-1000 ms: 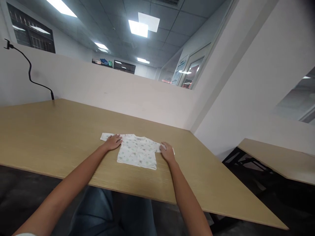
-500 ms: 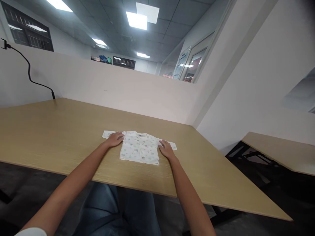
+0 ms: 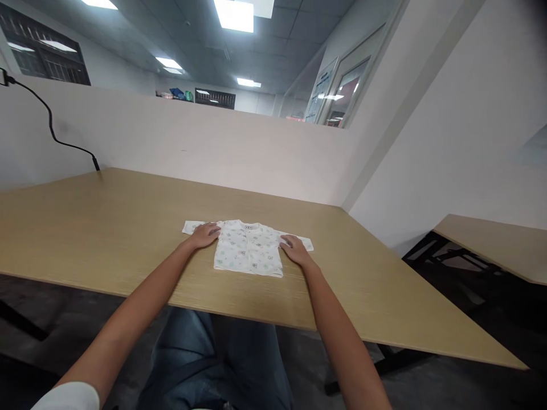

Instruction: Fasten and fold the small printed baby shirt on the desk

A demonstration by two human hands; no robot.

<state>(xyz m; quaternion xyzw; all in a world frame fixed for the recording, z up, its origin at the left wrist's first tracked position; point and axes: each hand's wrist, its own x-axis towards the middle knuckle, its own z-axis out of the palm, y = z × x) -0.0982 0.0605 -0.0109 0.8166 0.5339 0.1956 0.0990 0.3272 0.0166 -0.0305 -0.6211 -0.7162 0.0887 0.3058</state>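
A small white baby shirt (image 3: 248, 250) with a scattered print lies flat on the wooden table (image 3: 128, 228), its long sleeves spread out to both sides and its neckline facing away from me. My left hand (image 3: 205, 234) rests over the left sleeve near the shoulder, fingers stretched out and touching the cloth. On the other side, my right hand (image 3: 294, 248) lies across the right sleeve beside the shirt's body, its fingers also extended. Each hand covers part of the sleeve beneath it. Neither hand grips the fabric.
A low white partition (image 3: 213, 145) runs along the table's far edge and meets a wall at the right. At the far left stands a black gooseneck holder (image 3: 51, 122). Another table (image 3: 496, 242) is off to the right. My legs (image 3: 213, 359) are under the near edge.
The camera view has shifted slightly, so the table, shirt and hands appear a little higher and farther right. Both hands stay on the sleeves, and the shirt lies the same way.
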